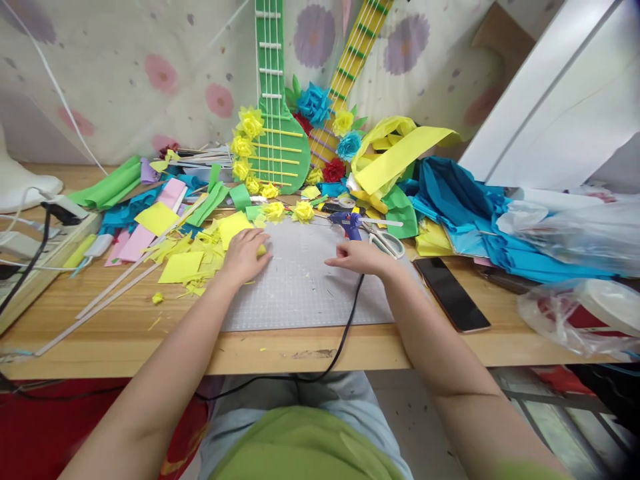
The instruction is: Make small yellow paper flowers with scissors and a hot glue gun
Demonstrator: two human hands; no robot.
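Note:
My left hand (244, 257) is at the left edge of the grey cutting mat (300, 293), fingers stretched out and apart. It lies against yellow paper pieces (235, 227), and a bit of yellow shows by its thumb. Over the mat's right side my right hand (356, 257) is closed, fingers curled in. Just beyond it is a blue glue gun (350, 221), its lower handle hidden behind the hand. A black cord (350, 317) runs from beneath that hand over the table edge. Whether the fingers grip the handle cannot be made out. Scissors (387, 241) lie beside the gun.
A green paper lute (280, 150) with yellow flowers and a yellow instrument (357, 57) lean against the back curtain. Yellow scraps (183, 267) and thin sticks (120, 283) cover the left. On the right are a phone (453, 293), blue paper (450, 190) and a bagged tub (595, 310).

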